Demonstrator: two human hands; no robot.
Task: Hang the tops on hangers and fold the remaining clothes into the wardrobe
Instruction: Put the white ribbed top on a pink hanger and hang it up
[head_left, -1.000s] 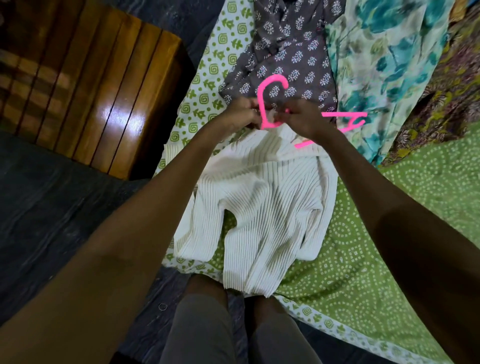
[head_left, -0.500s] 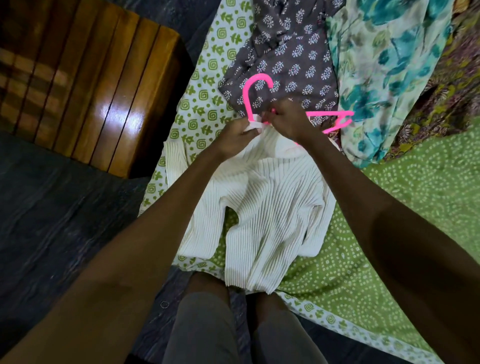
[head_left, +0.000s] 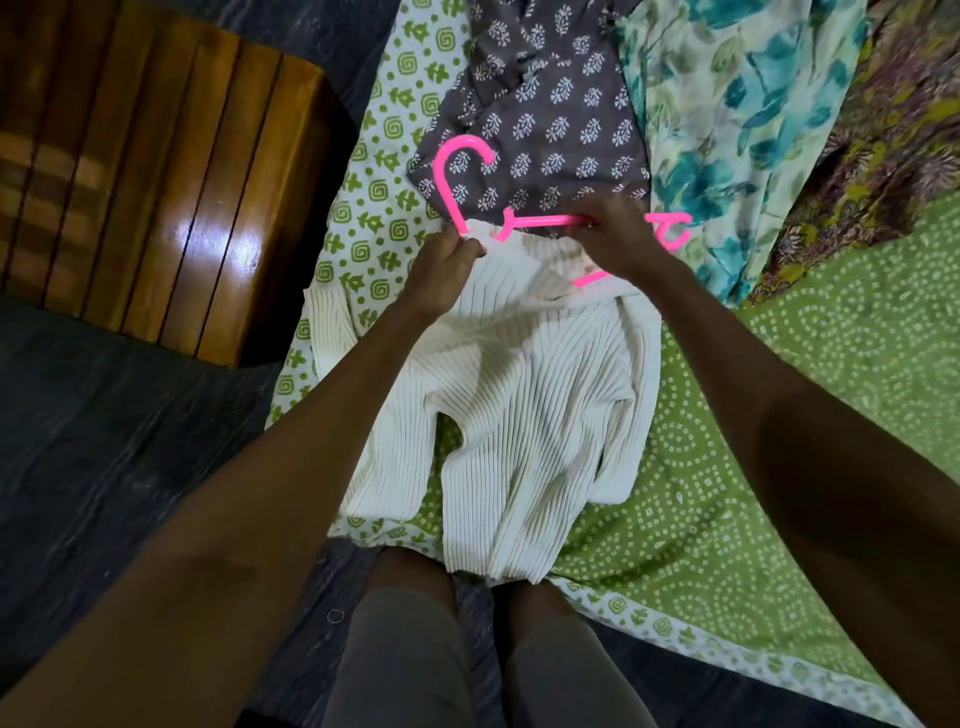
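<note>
We see a green patterned bedsheet (head_left: 779, 441) with a white border over the bed, dark streaked floor (head_left: 104, 441) off its left edge, and a slatted wooden cabinet (head_left: 156, 156) standing on the floor near the bed's upper-left corner.

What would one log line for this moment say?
step: hangering top | left hand: pinches white ribbed top neckline | right hand: holds pink hanger | top on bed

Pink hanger (head_left: 540, 222) partly hidden under white top (head_left: 524, 395) and right hand (head_left: 618, 239)
</note>
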